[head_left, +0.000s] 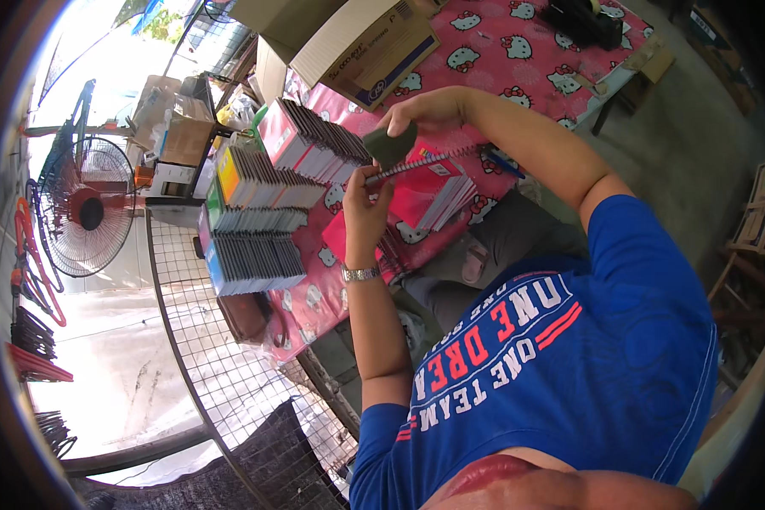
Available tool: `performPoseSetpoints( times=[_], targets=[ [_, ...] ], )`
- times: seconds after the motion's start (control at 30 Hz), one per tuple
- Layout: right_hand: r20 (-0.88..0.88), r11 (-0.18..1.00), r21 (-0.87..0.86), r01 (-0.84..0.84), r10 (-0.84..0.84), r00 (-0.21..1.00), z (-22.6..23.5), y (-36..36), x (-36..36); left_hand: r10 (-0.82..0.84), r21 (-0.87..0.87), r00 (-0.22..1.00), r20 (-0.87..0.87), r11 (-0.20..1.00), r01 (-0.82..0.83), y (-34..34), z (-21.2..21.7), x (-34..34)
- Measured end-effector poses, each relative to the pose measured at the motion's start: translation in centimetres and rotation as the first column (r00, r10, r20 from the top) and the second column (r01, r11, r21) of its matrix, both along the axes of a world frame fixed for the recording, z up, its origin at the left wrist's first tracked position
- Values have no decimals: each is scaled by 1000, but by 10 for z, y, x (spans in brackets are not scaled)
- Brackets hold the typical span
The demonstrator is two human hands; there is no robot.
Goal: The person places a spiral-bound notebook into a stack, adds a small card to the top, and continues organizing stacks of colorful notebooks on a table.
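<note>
The left hand (365, 211) pinches the left end of a spiral coil (434, 160) over the pink table (490, 53), maybe to steady it, while the right hand (427, 112) grips a dark green pad (391, 147) beside it, with stacked books (259, 183) left, perhaps out of the way.

Rows of notebooks (251, 208), the landmark, on the bench (497, 64). To the rows' right, also on the bench, another pile of notebooks (446, 202). Behind and right of the rows, a large carton (361, 55); behind and left, another carton (187, 132). Farther left, a fan (87, 208). Before the rows, leftward, wire mesh (187, 272).
</note>
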State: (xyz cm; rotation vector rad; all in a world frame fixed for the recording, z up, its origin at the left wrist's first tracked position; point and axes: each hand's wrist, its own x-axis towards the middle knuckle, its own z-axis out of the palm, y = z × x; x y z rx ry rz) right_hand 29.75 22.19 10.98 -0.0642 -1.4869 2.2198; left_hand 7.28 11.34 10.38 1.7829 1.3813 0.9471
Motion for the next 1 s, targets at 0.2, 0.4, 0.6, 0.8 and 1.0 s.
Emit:
performPoseSetpoints(
  times=[0.2,0.4,0.6,0.8,1.0],
  targets=[
    [355,359,933,4,-925,135,-70,33,43,115,1,991,65,993,-115,-5,-6,7],
    [511,544,839,-14,-779,365,-84,58,70,251,98,966,-66,965,-244,-18,-2,21],
    [703,568,679,-466,-319,635,62,-4,6,231,144,969,86,960,-241,-14,-18,14],
    [123,-68,960,-273,-770,626,38,-36,-11,255,145,962,99,953,-267,-19,-21,10],
    [312,134,942,-308,-685,658,30,-39,-26,301,131,951,72,942,-308,-25,-15,18]
  ],
)
